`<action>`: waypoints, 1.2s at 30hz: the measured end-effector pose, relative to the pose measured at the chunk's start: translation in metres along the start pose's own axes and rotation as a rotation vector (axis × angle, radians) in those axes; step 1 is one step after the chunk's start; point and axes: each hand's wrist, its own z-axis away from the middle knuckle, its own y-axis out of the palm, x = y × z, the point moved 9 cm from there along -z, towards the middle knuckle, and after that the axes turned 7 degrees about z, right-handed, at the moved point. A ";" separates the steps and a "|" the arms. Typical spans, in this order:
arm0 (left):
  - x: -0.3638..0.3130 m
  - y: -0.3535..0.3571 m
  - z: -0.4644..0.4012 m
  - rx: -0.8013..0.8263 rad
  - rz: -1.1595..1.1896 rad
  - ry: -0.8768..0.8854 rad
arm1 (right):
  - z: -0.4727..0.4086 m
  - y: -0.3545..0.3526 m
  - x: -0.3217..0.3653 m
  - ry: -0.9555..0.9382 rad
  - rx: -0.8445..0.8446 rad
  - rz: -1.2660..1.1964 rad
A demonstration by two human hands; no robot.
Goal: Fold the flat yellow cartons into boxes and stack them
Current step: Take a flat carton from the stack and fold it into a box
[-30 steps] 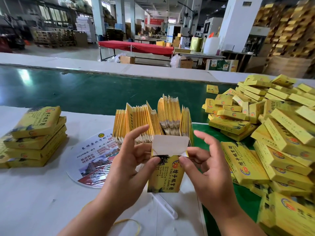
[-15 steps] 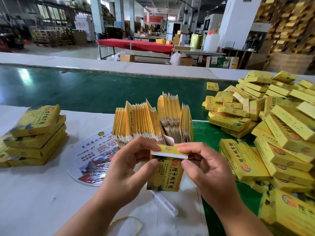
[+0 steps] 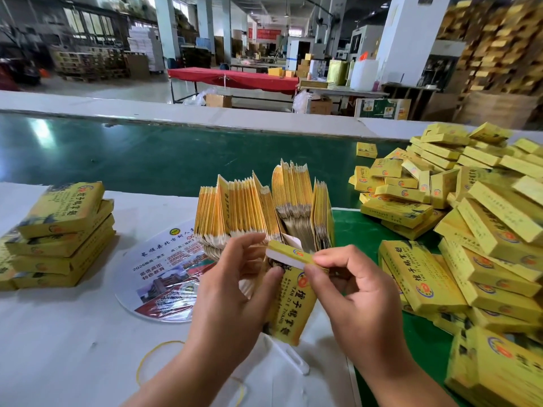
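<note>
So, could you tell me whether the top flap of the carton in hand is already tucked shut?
No, the top flap is bent over but its white edge remains outside the carton.

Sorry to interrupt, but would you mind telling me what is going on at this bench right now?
A person is folding a yellow carton into a box. The left hand holds its side, and the right hand pinches the top flap, which is bent over but not yet tucked in. A bundle of flat cartons stands on edge just behind. A neat stack of boxes sits at the left, and a loose heap of boxes lies at the right.
</note>
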 end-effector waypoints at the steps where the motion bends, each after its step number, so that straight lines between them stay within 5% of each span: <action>1: -0.003 0.003 0.003 0.004 -0.085 0.006 | 0.001 -0.001 0.000 0.008 -0.032 -0.016; 9: -0.019 0.023 0.012 0.110 -0.480 0.067 | 0.006 0.011 0.000 0.125 0.029 -0.150; 18: -0.025 0.028 0.013 0.191 -0.570 0.116 | 0.003 -0.001 -0.012 0.231 -0.049 -0.216; 30: -0.008 0.022 0.014 0.181 -0.544 0.030 | 0.005 0.013 0.034 -0.163 0.090 0.265; 36: -0.007 0.016 0.011 0.115 -0.360 -0.015 | 0.006 0.020 0.032 -0.157 0.089 0.227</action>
